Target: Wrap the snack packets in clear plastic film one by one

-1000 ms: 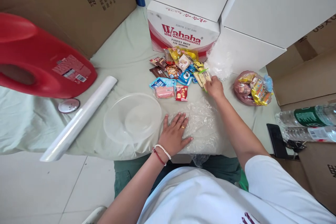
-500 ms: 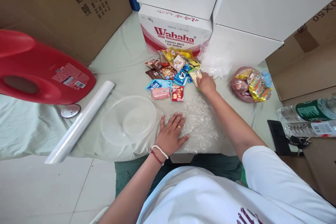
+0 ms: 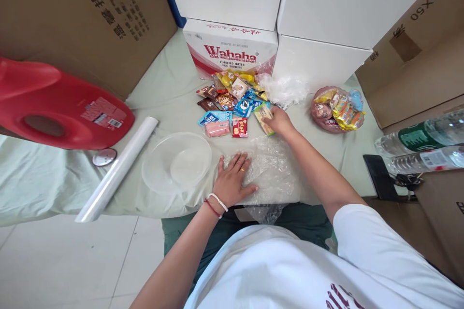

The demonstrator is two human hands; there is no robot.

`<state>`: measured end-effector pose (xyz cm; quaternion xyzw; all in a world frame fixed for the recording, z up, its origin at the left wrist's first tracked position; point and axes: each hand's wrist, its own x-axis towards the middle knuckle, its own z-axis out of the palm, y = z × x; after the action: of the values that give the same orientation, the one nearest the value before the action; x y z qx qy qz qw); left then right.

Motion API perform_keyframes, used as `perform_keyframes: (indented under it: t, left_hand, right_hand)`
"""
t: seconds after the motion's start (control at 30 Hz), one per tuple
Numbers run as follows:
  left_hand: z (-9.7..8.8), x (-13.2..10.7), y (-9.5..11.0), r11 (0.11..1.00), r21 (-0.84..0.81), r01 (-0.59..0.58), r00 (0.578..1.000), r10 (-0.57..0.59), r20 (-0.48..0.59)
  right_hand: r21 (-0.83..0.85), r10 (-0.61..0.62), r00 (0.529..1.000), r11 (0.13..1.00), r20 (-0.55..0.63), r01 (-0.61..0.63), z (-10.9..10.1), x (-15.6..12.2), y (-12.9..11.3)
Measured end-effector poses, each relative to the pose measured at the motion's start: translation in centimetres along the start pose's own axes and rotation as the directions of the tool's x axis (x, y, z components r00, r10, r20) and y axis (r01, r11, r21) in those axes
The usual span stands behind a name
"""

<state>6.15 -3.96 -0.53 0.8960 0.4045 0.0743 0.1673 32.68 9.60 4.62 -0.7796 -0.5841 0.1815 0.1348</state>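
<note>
My left hand [image 3: 233, 179] lies flat, fingers spread, on a crumpled sheet of clear plastic film [image 3: 273, 169] near the table's front edge. A yellow-green snack packet [image 3: 264, 119] is gripped by the fingertips of my right hand [image 3: 282, 121], at the right side of a pile of wrapped snacks. That pile holds a red packet [image 3: 239, 127], a pink packet [image 3: 217, 129], a blue packet [image 3: 243, 106] and several brown and yellow ones. A clear round plastic lid or shallow dish [image 3: 154, 161] rests left of my left hand.
Left stand a red jug [image 3: 68, 116], a roll of white film [image 3: 118, 169] and a round tin [image 3: 104, 157]. A film-wrapped bowl of snacks [image 3: 338, 110] sits right, near bottles [image 3: 416, 140] and a black phone [image 3: 380, 177]. A Wahaha box [image 3: 230, 50] backs the pile.
My right hand has drawn the yellow-green packet slightly toward me, away from the pile. The left hand stays flat on the film. The view has shifted a little.
</note>
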Motion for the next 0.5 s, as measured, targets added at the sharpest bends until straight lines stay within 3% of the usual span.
perform_keyframes:
  t: [0.13,0.23,0.37,0.5]
  left_hand:
    - [-1.5,0.7,-1.1,0.999,-0.039,-0.01,0.988,0.016,0.153]
    - [-2.7,1.3,-1.4,0.997,-0.081,-0.008,0.978,0.025,0.207]
    - [-3.0,1.9,-1.2,0.993,-0.121,-0.011,0.972,0.039,0.23]
    - [-2.5,2.1,-0.8,0.997,-0.068,-0.04,0.969,0.056,0.241]
  right_hand:
    - [-0.062,-0.064,0.997,0.996,-0.044,0.062,-3.8,-3.2,3.9]
    - [-0.188,-0.037,0.996,0.982,-0.078,0.022,-6.1,-6.2,8.0]
    - [-0.324,0.003,1.0,0.946,0.021,0.004,-6.4,-10.1,12.6]
    - [-0.247,-0.001,0.999,0.969,0.043,0.012,-6.2,-12.4,13.8]
